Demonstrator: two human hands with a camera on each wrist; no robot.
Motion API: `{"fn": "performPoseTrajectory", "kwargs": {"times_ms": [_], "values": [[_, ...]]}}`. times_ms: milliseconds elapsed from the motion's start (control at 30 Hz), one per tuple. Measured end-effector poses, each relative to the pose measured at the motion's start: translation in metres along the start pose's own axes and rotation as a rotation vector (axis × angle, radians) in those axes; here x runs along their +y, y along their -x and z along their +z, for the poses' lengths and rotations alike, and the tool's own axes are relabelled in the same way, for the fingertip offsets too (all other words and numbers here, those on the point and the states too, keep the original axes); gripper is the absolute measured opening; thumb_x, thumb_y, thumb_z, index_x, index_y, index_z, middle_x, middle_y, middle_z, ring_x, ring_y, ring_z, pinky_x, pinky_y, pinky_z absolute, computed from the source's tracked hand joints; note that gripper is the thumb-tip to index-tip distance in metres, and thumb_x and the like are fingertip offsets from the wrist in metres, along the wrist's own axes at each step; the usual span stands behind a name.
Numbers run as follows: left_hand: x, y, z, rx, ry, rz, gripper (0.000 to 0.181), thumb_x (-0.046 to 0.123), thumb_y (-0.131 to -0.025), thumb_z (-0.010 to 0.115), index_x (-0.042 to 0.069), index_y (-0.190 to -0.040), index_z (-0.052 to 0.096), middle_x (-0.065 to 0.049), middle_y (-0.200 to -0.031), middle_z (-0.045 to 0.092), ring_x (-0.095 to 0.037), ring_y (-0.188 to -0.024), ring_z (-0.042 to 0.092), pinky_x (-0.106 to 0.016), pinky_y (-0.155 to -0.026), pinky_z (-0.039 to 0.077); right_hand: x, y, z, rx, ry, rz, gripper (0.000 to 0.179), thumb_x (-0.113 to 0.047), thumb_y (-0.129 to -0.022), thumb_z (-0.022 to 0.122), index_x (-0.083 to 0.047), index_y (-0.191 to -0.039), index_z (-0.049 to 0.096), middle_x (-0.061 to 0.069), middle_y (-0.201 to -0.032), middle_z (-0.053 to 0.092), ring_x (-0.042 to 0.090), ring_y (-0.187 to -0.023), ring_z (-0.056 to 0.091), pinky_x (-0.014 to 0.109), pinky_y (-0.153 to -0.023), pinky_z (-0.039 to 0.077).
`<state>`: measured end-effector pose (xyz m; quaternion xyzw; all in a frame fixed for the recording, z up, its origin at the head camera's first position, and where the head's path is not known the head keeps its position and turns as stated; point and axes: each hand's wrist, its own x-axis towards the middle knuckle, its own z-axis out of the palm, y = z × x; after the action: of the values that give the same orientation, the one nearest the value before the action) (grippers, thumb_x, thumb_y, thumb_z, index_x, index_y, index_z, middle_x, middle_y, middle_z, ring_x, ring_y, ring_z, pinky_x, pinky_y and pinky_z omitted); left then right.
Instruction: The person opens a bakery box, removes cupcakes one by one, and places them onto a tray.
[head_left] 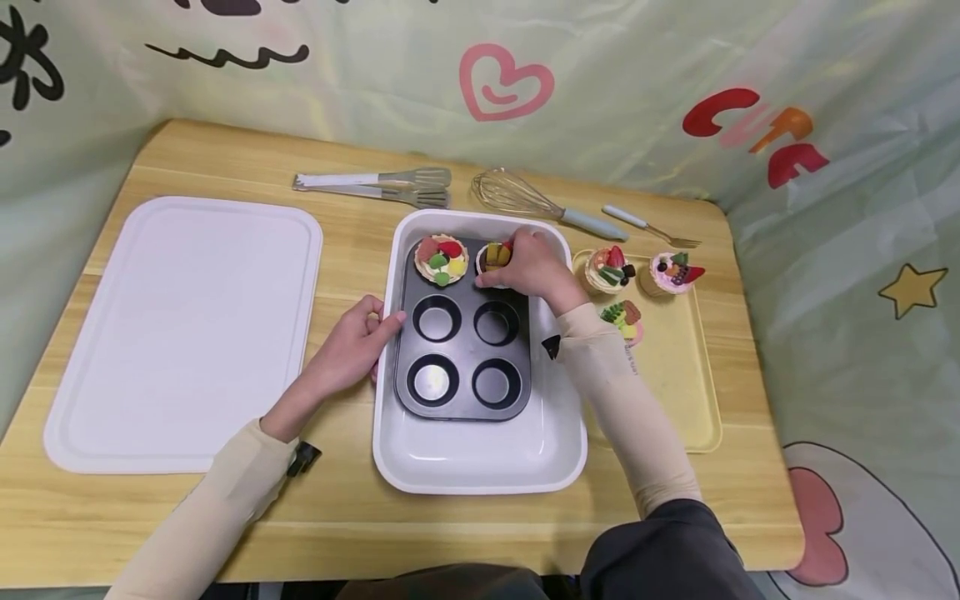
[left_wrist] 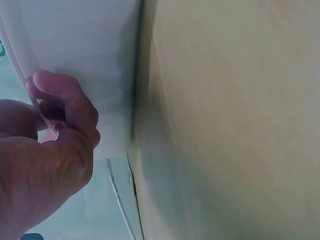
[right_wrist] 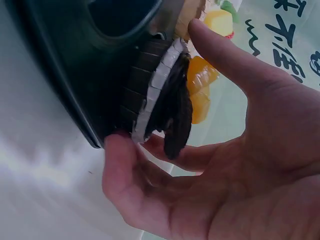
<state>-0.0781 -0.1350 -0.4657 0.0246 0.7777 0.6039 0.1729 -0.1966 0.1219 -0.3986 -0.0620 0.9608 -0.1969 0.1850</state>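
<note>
My left hand (head_left: 351, 346) grips the left rim of a white plastic tub (head_left: 480, 462), the thumb over the edge and the fingers curled outside; the left wrist view shows this pinch from below. Inside the tub stands a dark metal muffin tin (head_left: 466, 350). My right hand (head_left: 534, 268) holds a toy chocolate cupcake (right_wrist: 155, 90) with orange fruit pieces at the tin's back right cup. Its fingers curl round the lower side and the thumb lies near the opposite edge. A fruit-topped toy cupcake (head_left: 442, 260) sits in the back left cup.
Right of the tub, a yellow tray (head_left: 675, 392) carries more toy cupcakes (head_left: 606, 271), partly behind my right forearm. A white board (head_left: 187, 333) lies at the left. Along the back are tongs (head_left: 375, 185), a whisk (head_left: 525, 198) and a small fork (head_left: 652, 227).
</note>
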Motion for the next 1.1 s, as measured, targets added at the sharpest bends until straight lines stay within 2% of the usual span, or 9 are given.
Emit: {"fn": "performPoseTrajectory", "kwargs": {"times_ms": [133, 233, 533, 900, 1100], "values": [[0.000, 0.000, 0.000, 0.000, -0.001, 0.001, 0.037, 0.037, -0.105, 0.052, 0.001, -0.103, 0.043, -0.014, -0.062, 0.059, -0.036, -0.046, 0.059, -0.039, -0.042, 0.051, 0.000, -0.002, 0.005, 0.002, 0.038, 0.030, 0.068, -0.041, -0.075, 0.086, 0.003, -0.115, 0.054, 0.020, -0.113, 0.051, 0.030, -0.101, 0.050, 0.041, -0.088, 0.048], [0.000, 0.000, 0.000, 0.002, 0.000, 0.005, 0.037, 0.037, -0.104, 0.052, 0.001, -0.103, 0.043, -0.014, -0.062, 0.059, -0.035, -0.046, 0.059, -0.039, -0.042, 0.051, -0.001, -0.004, 0.008, -0.001, 0.054, 0.050, 0.067, -0.038, -0.077, 0.083, 0.004, -0.119, 0.051, 0.023, -0.117, 0.049, 0.032, -0.104, 0.049, 0.043, -0.091, 0.048], [0.000, 0.000, 0.000, 0.002, 0.013, 0.002, 0.038, 0.037, -0.104, 0.053, 0.001, -0.103, 0.044, -0.013, -0.061, 0.058, -0.023, -0.041, 0.056, -0.038, -0.041, 0.050, -0.001, -0.007, 0.012, 0.010, 0.062, 0.078, 0.060, -0.036, -0.077, 0.082, 0.003, -0.113, 0.054, 0.022, -0.112, 0.052, 0.033, -0.102, 0.050, 0.044, -0.087, 0.050], [0.000, 0.000, 0.001, -0.004, 0.014, 0.004, 0.037, 0.037, -0.104, 0.053, 0.000, -0.103, 0.043, -0.012, -0.062, 0.059, -0.024, -0.042, 0.056, -0.037, -0.041, 0.050, 0.001, -0.006, 0.011, 0.020, 0.039, 0.053, 0.056, -0.036, -0.077, 0.081, 0.002, -0.108, 0.054, 0.018, -0.103, 0.052, 0.032, -0.095, 0.050, 0.042, -0.080, 0.049], [-0.001, 0.000, 0.001, -0.002, 0.016, 0.006, 0.036, 0.035, -0.104, 0.053, 0.001, -0.103, 0.043, -0.012, -0.062, 0.059, -0.023, -0.042, 0.056, -0.037, -0.041, 0.050, 0.006, -0.006, 0.007, 0.000, -0.035, 0.031, 0.051, -0.035, -0.079, 0.079, 0.000, -0.106, 0.054, 0.015, -0.099, 0.054, 0.030, -0.090, 0.052, 0.038, -0.073, 0.047]]}}
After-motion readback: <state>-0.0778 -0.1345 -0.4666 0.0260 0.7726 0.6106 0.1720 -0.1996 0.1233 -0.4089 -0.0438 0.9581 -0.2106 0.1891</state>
